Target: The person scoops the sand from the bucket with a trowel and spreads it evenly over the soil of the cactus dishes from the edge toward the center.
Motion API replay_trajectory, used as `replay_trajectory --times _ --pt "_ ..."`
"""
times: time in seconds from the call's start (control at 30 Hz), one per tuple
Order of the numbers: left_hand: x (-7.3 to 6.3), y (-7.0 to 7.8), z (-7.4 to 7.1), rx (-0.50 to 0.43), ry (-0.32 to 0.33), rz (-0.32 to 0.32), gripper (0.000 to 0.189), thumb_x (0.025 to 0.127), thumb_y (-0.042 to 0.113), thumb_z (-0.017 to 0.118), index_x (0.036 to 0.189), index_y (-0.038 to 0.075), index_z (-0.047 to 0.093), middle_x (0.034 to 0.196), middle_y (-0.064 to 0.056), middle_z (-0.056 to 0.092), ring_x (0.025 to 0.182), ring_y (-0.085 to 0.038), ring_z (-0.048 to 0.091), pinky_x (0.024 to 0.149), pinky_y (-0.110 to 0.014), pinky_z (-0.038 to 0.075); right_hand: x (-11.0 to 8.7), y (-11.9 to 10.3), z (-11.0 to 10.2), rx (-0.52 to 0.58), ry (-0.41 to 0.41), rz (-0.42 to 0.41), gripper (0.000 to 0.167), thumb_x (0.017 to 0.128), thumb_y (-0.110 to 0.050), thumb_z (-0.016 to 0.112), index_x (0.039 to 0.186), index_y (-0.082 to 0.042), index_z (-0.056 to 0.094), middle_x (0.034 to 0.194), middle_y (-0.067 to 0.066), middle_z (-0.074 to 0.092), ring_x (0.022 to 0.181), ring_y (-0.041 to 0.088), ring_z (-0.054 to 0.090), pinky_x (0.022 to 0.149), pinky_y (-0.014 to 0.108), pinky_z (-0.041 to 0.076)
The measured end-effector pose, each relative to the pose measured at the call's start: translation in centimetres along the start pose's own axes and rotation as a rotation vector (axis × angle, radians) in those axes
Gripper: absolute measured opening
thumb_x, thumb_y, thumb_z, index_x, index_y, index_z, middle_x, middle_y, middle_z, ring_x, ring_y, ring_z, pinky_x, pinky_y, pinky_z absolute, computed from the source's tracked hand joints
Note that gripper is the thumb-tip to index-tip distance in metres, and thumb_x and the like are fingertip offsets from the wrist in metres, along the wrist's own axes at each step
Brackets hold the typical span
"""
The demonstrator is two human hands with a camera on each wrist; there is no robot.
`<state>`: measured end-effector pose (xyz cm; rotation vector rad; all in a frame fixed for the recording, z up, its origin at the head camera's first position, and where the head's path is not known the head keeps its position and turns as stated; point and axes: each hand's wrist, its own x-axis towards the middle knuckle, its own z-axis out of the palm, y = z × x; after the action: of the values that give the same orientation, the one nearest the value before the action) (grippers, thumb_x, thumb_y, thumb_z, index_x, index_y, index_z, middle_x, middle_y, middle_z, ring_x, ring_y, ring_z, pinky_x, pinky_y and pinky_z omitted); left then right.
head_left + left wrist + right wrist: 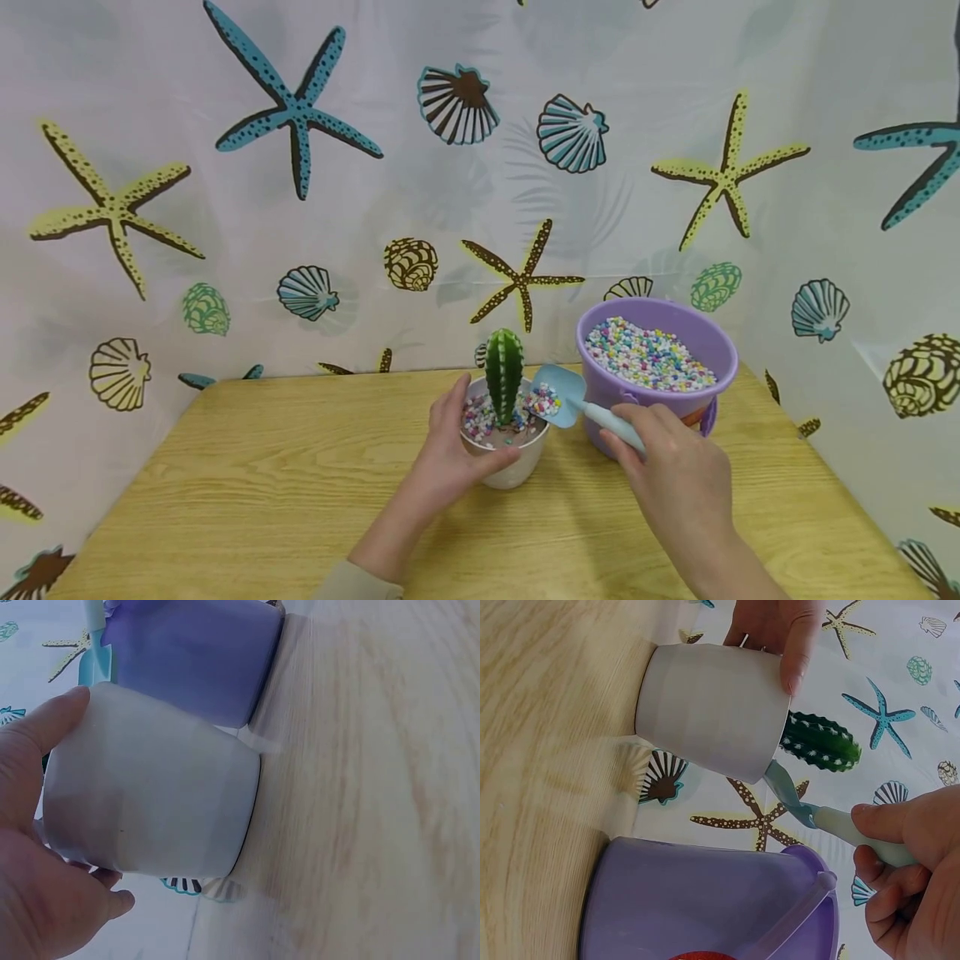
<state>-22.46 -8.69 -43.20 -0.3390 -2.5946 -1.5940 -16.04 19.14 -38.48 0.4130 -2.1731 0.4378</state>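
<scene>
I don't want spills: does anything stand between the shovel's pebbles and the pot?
Nothing visible: the shovel with the pebbles is at the rim of the pot, on the bucket side. The left hand holds the other side; the cactus stands further in.

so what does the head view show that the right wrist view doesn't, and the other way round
Only the head view shows the coloured beads in the bucket, in the white pot and on the scoop, plus a sleeve cuff.

Only the right wrist view shows the right hand from its palm side, with fingers curled by the scoop's handle.

Both share the two hands, the left one on the pot, plus the cactus, pot, scoop, bucket and wooden table.
</scene>
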Motion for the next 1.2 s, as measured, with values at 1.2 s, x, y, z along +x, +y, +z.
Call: replay_trajectory --times 1.2 --pt "0.5 -0.6 -1.2 -0.007 -0.125 0.018 0.12 0.088 0.047 0.094 0.178 0.027 0.017 0.181 -0.018 0.015 0.162 -0.048 0.025 0.127 -0.071 0.025 -0.2 -0.4 0.0 -0.034 0.009 -0.059 0.04 0.08 -0.014 0.102 0.112 -0.009 0.079 0.089 0.005 0.072 0.061 0.02 0.068 0.047 0.034 0.052"
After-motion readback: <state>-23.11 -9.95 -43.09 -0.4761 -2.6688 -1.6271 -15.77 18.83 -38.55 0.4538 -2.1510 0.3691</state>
